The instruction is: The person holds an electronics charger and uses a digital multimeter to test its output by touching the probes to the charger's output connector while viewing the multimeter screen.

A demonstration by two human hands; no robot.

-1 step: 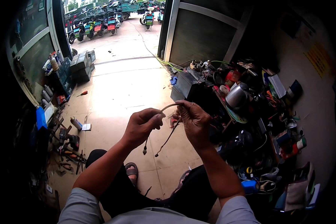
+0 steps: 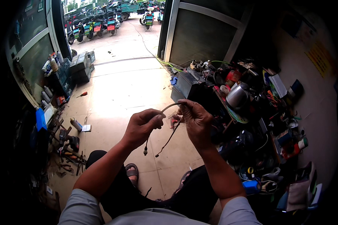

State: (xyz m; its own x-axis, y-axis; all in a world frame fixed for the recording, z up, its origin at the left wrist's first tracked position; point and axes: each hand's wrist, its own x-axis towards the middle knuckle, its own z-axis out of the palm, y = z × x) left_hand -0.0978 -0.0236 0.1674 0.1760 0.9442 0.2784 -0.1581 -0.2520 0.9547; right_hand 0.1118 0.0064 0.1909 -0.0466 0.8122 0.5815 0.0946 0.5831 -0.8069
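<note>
Holding a thin grey cable [image 2: 168, 108] between both hands, you sit low over a tiled floor [image 2: 120, 93] with your forearms coming up from the lower edge of the view. Your left hand [image 2: 142, 125] is curled closed around one end of the cable, thumb pressed against the index finger at the point where the cable leaves the fist. Your right hand [image 2: 195, 120] is closed around the other end, fingers folded over it with the back of the hand toward the camera. The cable arcs upward between the two hands, clear of the floor.

Two thin dark leads [image 2: 169, 139] hang down from the hands, each ending in a small connector. From which hand each lead drops appears uncertain, since the fingers hide the junction.

Reference points around you:
- Right side: a cluttered pile of parts, including a shiny metal kettle [image 2: 237, 96] and a black box [image 2: 188, 87] just beyond your right hand.
- Left side: hand tools [image 2: 65, 144] scattered on the floor, a small spray can [image 2: 76, 124] lying near them, and stacked dark crates [image 2: 80, 67] farther back.
- Below the hands: your sandalled foot [image 2: 131, 172] resting on the tile.
- Far end: parked scooters [image 2: 101, 24] outside the open doorway.
</note>
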